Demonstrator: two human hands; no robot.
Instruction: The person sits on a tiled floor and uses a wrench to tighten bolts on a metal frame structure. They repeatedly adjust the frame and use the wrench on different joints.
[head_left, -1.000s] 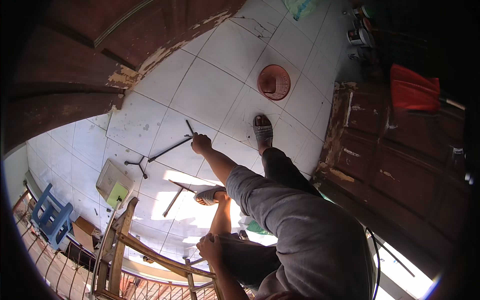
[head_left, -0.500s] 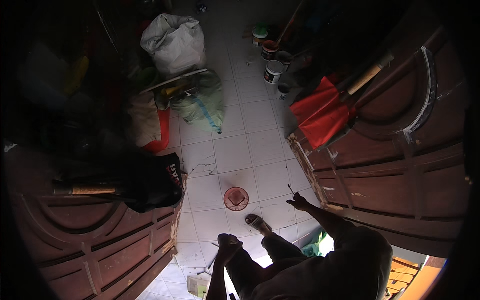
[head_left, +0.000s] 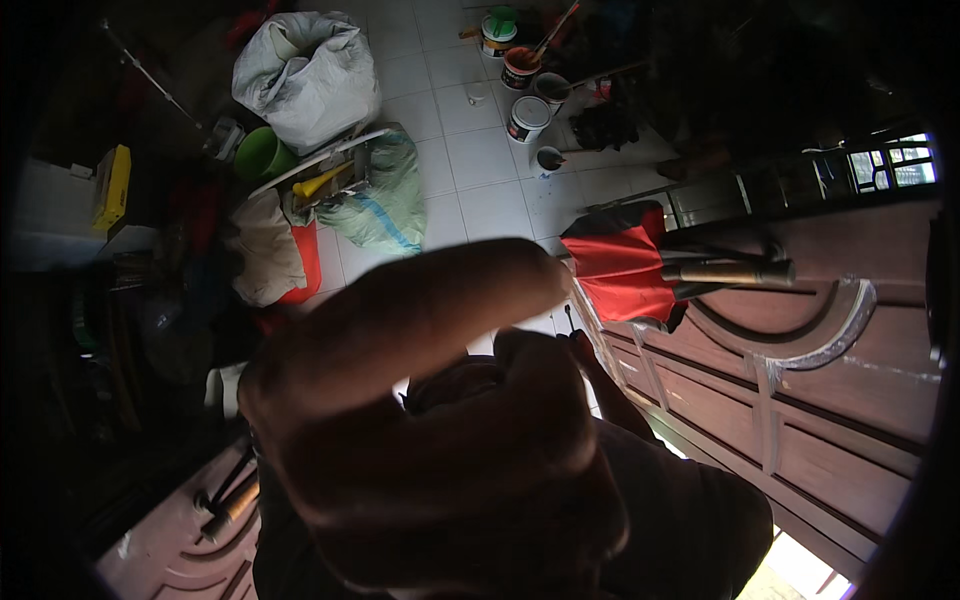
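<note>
My left hand (head_left: 430, 430) is raised very close to the camera and fills the lower middle of the view, dark against the light. Its index finger stretches across to the right, while the other fingers curl in; whatever they may hold is hidden. Farther off, just right of it, my right hand (head_left: 582, 350) is closed around a thin rod-like tool (head_left: 569, 318) with a small dark tip pointing up. The raised hand covers most of the near floor and my legs.
Wooden door panels (head_left: 720, 390) stand on the right, with a red cloth bag (head_left: 620, 262) and wooden-handled tools hung there. Paint buckets (head_left: 529, 118) stand at the back. A white sack (head_left: 305, 85), a green sack (head_left: 385, 190) and a green bucket (head_left: 263, 155) sit at left.
My left hand has risen from low near my knee to right before the camera. It now hides the round pink dish on the floor. The view has shifted; my right hand still holds the tool.
</note>
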